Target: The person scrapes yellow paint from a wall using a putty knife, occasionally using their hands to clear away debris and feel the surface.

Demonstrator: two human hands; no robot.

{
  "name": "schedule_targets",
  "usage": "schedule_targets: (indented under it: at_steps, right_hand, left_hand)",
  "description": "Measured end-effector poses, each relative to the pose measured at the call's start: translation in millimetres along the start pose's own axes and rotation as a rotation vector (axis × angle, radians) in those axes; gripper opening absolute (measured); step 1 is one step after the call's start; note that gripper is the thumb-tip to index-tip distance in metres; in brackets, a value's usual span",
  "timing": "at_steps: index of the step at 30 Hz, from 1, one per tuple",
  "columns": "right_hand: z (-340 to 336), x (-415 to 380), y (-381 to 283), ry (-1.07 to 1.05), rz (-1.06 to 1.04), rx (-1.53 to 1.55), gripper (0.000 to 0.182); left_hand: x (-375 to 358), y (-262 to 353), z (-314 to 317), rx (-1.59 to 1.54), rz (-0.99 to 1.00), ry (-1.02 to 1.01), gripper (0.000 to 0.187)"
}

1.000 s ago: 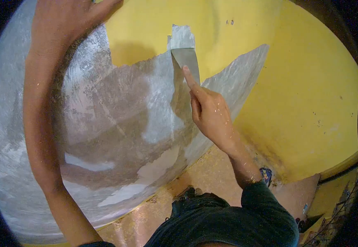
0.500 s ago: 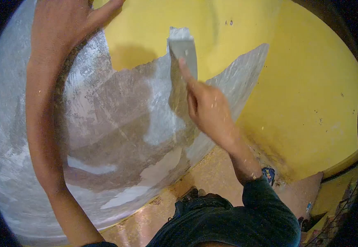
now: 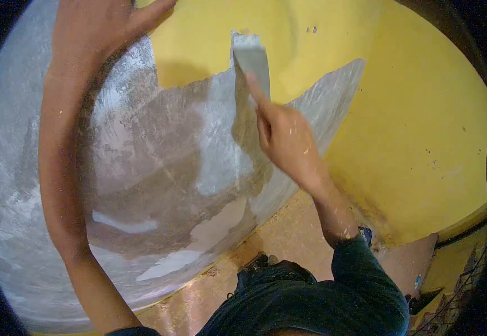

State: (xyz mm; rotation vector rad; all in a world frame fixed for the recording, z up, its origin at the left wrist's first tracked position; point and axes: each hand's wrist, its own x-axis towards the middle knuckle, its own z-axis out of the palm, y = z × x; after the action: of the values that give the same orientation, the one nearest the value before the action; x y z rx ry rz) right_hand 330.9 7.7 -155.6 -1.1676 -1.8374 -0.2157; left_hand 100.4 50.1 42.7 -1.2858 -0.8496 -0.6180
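My right hand (image 3: 289,143) is closed around a scraper (image 3: 259,64), its index finger stretched along the flat metal blade. The blade lies against the wall, its front edge near the top of a narrow scraped strip that runs up into the yellow paint (image 3: 204,39). Below and around it shows bare grey wall surface (image 3: 165,145) with a ragged paint edge. My left hand (image 3: 95,28) rests against the wall at the upper left, thumb stretched out over the yellow paint; its other fingers are cut off by the frame. The scraper's handle is hidden in my fist.
Another yellow wall section (image 3: 417,134) stands to the right, with small chips and dark marks. The floor (image 3: 288,229) below is dusty with flakes. A dark blue item (image 3: 366,236) lies near the wall's foot, and thin dark rods or branches (image 3: 467,285) are at the lower right.
My right hand and the scraper have moved slightly upward along the strip. The view has shifted a little, and my left hand appears slightly further right.
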Motion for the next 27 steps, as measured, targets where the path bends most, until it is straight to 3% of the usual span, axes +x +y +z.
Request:
schedule_targets:
  at_steps: [3, 5, 9, 15, 19, 20, 21, 23, 24, 25, 27]
  right_hand:
    - [7, -11, 5, -0.073, 0.041, 0.066, 0.07]
    - [-3, 11, -2, 0.038, -0.005, 0.057, 0.07]
    - [1, -7, -1, -0.013, -0.002, -0.016, 0.068]
    - [3, 4, 2, 0.038, -0.012, 0.13, 0.065]
    - [10, -8, 14, 0.108, -0.011, 0.141, 0.06]
    - [9, -9, 16, 0.149, -0.02, 0.145, 0.059]
    - [1, -20, 15, 0.16, -0.03, 0.155, 0.059]
    - [-19, -43, 18, 0.118, 0.204, 0.238, 0.059]
    - [-21, -52, 19, 0.12, 0.187, 0.244, 0.059]
    - [-19, -62, 23, 0.147, 0.235, 0.252, 0.057]
    - [-14, -78, 27, 0.174, 0.28, 0.267, 0.055]
  left_hand:
    - [0, 0, 3, 0.002, -0.002, 0.006, 0.078]
    - [0, 2, 0, -0.029, -0.004, 0.0, 0.078]
    - [-2, 1, 0, -0.095, -0.008, -0.001, 0.078]
    - [-2, 10, -17, -0.184, -0.034, -0.066, 0.077]
    - [-11, 25, 8, -0.068, 0.034, -0.087, 0.077]
    - [-24, 41, 16, -0.279, 0.055, -0.122, 0.077]
    - [-40, 58, 21, -0.491, 0.082, -0.162, 0.079]
    - [-72, 91, 21, -0.697, 0.303, -0.161, 0.081]
    - [-82, 101, 21, -0.719, 0.493, -0.352, 0.082]
    - [-96, 111, 27, -0.764, 0.667, -0.37, 0.083]
    - [-86, 111, 24, -0.746, 0.688, -0.408, 0.082]
